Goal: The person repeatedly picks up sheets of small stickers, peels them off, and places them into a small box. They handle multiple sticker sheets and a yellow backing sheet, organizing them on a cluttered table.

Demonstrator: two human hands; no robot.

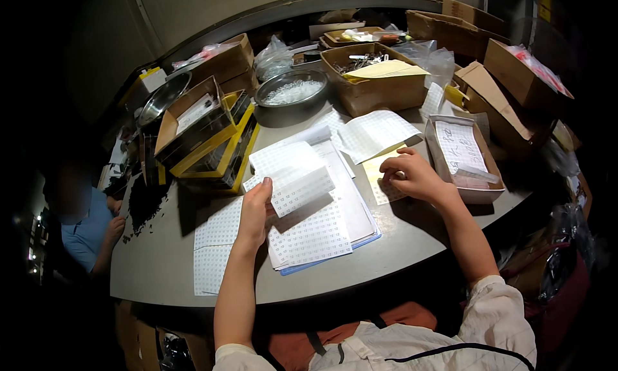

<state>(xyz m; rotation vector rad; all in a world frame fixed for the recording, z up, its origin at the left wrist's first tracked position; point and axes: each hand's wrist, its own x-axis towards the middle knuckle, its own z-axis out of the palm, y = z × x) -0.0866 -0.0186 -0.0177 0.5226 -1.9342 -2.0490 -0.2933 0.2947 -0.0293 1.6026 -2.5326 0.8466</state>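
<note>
My left hand (pixel 255 211) is closed on the edge of a printed label sheet (pixel 301 189), its near part curling up. Beneath it lies another label sheet (pixel 309 232), on a stack of papers over a blue clipboard (pixel 331 260). To the right, my right hand (pixel 415 176) is over a yellow label sheet (pixel 381 189), fingers bent and drawn together. Whatever is between those fingertips is too small to make out. More white label sheets (pixel 215 248) lie on the table left of my left forearm, and a creased sheet (pixel 376 136) lies beyond the yellow one.
A metal bowl of small clear pieces (pixel 293 93) and a cardboard box of metal parts (pixel 380 91) stand behind the papers. Stacked black-and-yellow boxes (pixel 206 139) are at left, near a dark pile (pixel 147 203) and a person in blue (pixel 87 232). A shallow box (pixel 467 152) stands right.
</note>
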